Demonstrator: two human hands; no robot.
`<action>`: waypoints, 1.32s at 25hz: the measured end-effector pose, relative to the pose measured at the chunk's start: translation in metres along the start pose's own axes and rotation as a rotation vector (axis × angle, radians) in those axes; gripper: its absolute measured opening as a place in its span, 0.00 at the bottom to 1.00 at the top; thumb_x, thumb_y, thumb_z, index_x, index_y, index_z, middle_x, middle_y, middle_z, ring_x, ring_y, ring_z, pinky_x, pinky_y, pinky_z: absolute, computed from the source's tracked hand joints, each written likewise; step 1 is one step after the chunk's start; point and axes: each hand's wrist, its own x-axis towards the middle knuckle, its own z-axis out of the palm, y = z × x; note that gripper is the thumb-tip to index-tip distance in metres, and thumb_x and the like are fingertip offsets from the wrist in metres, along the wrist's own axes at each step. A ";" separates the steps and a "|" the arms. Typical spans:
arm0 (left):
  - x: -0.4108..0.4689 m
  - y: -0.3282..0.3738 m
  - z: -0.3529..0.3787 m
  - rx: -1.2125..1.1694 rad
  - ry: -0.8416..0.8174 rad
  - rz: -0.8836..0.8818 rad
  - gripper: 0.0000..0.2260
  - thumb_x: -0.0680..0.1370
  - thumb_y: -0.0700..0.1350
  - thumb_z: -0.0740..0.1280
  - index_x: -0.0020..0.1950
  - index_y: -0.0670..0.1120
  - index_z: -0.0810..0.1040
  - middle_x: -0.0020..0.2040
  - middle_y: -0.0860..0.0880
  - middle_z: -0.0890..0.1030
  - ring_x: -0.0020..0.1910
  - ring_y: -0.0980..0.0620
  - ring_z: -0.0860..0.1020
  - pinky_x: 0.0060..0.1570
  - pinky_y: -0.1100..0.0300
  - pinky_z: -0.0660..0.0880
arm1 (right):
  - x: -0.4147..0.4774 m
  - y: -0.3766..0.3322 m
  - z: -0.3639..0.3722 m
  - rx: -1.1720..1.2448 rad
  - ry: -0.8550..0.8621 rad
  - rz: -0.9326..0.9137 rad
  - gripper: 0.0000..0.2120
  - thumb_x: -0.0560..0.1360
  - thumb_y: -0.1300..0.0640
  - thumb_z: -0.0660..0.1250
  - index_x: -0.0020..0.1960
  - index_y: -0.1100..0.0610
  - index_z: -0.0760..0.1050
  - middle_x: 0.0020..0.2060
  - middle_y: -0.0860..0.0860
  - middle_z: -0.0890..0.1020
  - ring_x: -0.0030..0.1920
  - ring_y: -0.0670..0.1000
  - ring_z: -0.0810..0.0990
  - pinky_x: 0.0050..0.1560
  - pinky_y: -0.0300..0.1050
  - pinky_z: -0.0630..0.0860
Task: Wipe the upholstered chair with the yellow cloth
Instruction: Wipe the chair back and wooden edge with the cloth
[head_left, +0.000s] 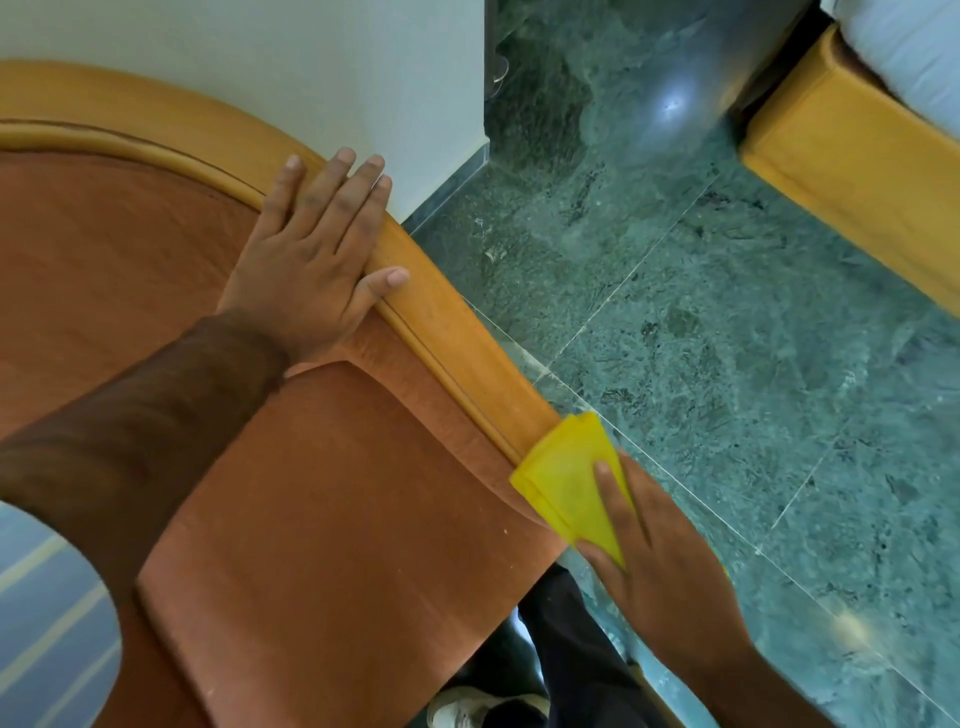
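The right hand (660, 561) is pressing the folded yellow cloth (569, 486) under its grip onto the chair's wooden arm rail (467, 358), probably wiping. Beyond it, the left hand (317, 260) is lying flat, grasping nothing, seemingly steadying the upholstered chair (311, 493).

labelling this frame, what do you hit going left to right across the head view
orange seat cushion → left hand flat on the chair's wooden rail → yellow cloth → right hand pressing the cloth → green marble floor → wooden bed frame
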 end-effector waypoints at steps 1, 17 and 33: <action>0.001 0.000 0.000 0.001 0.000 0.004 0.34 0.87 0.63 0.49 0.84 0.39 0.56 0.85 0.40 0.60 0.85 0.40 0.56 0.82 0.36 0.50 | -0.013 0.006 0.000 0.006 -0.002 0.001 0.34 0.84 0.35 0.51 0.81 0.57 0.60 0.78 0.61 0.67 0.74 0.63 0.74 0.66 0.60 0.79; 0.012 0.011 -0.015 -0.160 -0.105 -0.098 0.36 0.84 0.68 0.47 0.76 0.42 0.71 0.77 0.44 0.74 0.81 0.43 0.65 0.82 0.36 0.50 | 0.172 -0.121 -0.008 0.247 0.184 0.007 0.38 0.82 0.36 0.57 0.83 0.57 0.54 0.82 0.60 0.60 0.81 0.61 0.60 0.78 0.59 0.64; -0.127 0.011 -0.072 -0.896 0.178 -0.940 0.11 0.84 0.48 0.64 0.56 0.40 0.74 0.35 0.55 0.70 0.36 0.59 0.67 0.39 0.57 0.62 | 0.180 -0.138 -0.082 1.428 -0.135 0.365 0.11 0.70 0.60 0.80 0.49 0.57 0.82 0.43 0.51 0.88 0.44 0.50 0.87 0.44 0.45 0.84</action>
